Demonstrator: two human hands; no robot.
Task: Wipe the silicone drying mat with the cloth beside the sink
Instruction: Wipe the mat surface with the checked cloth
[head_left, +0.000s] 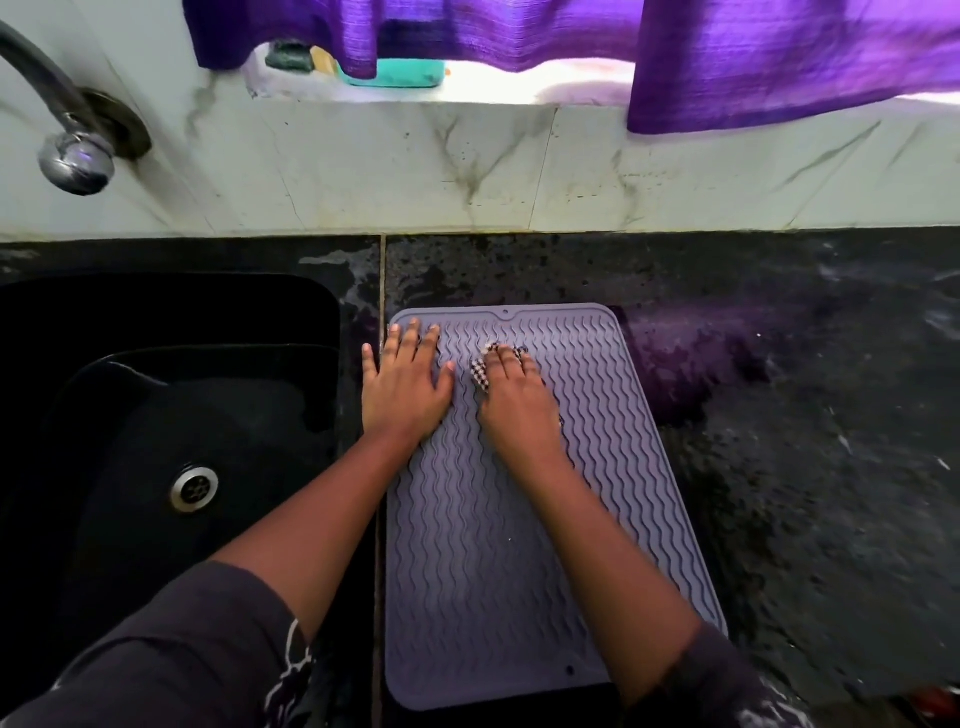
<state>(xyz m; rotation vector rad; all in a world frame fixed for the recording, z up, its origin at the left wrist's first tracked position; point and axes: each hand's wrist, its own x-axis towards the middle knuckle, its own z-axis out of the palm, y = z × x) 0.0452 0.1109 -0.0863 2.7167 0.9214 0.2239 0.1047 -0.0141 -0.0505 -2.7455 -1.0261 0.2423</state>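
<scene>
A grey silicone drying mat (483, 545) with wavy ridges lies on the black counter, just right of the sink. My left hand (405, 382) rests flat with spread fingers on the mat's far left corner, its thumb over the mat's edge. My right hand (514, 402) presses a small checked cloth (480, 370) onto the far middle part of the mat. Most of the cloth is hidden under the palm; only its checked edge shows by the fingers.
A black sink (156, 415) with a steel drain (195, 488) is to the left, a tap (72, 145) above it. Wet black counter (779, 415) stretches to the right. Behind is a marble backsplash, with a purple curtain (727, 57) and a teal box (405, 73) on the sill.
</scene>
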